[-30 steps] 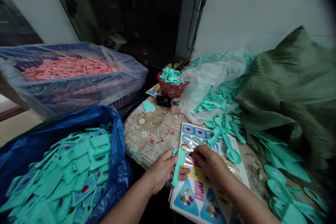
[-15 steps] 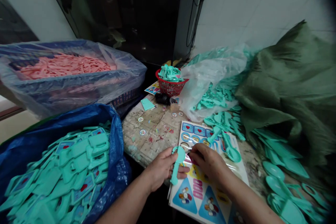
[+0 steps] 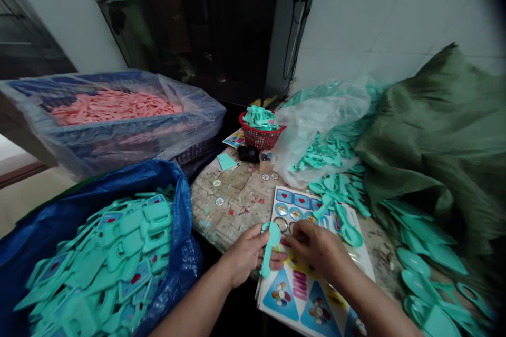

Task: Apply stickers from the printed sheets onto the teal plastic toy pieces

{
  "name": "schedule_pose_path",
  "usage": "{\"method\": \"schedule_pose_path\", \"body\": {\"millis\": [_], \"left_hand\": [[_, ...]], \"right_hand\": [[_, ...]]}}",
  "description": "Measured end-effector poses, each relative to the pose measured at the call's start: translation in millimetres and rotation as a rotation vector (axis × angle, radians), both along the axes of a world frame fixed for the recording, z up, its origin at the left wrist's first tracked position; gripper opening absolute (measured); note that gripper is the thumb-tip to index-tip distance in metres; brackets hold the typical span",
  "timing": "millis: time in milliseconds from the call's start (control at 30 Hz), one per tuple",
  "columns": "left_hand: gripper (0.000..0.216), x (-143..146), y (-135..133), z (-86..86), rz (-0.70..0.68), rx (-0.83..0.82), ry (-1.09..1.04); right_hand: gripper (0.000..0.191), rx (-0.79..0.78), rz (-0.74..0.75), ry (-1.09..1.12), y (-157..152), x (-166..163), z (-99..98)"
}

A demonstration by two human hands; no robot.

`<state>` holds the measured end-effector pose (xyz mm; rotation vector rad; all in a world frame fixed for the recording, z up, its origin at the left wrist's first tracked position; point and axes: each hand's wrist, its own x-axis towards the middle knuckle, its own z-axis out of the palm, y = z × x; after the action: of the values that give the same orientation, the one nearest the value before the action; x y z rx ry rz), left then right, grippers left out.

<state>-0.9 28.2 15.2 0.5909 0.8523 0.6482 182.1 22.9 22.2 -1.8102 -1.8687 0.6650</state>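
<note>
My left hand (image 3: 244, 256) grips a teal plastic toy piece (image 3: 269, 245) with a round head and a long handle, held upright over the near table edge. My right hand (image 3: 317, 248) rests on a sticker sheet (image 3: 304, 279) printed with hearts, circles and triangles; its fingertips pinch at the sheet right beside the piece's round head. Whether a sticker is between those fingers cannot be made out.
A blue bag (image 3: 47, 221) of teal stickered parts lies at lower left. Behind it stands a crate of pink parts (image 3: 110, 108) under clear plastic. A red basket (image 3: 259, 137), a clear bag, a green sack (image 3: 443, 142) and loose teal spoons (image 3: 419, 263) crowd the table's back and right.
The view shifted slightly. My right fingertips moved a little up the sheet toward the piece's round head; my left hand keeps holding the teal piece in nearly the same place.
</note>
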Motion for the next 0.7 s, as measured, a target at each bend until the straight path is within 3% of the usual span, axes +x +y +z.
{"method": "schedule_pose_path", "body": {"millis": [200, 333, 433, 700], "left_hand": [[0.034, -1, -5, 3.4, 0.098, 0.033, -0.08], [0.026, -1, -20, 18.3, 0.224, 0.146, -0.162], [0.027, -2, -33, 31.8, 0.241, 0.202, -0.124], [0.031, -12, -57, 41.0, 0.219, 0.287, -0.092]], "right_hand": [[0.029, -0.04, -0.105, 0.213, -18, 10, 2.0], [0.035, -0.076, -0.157, 0.51, -35, -5, 18.8], [0.036, -0.115, -0.177, 0.691, -47, -22, 30.0], [0.035, -0.102, -0.154, 0.754, -60, -50, 30.8]]}}
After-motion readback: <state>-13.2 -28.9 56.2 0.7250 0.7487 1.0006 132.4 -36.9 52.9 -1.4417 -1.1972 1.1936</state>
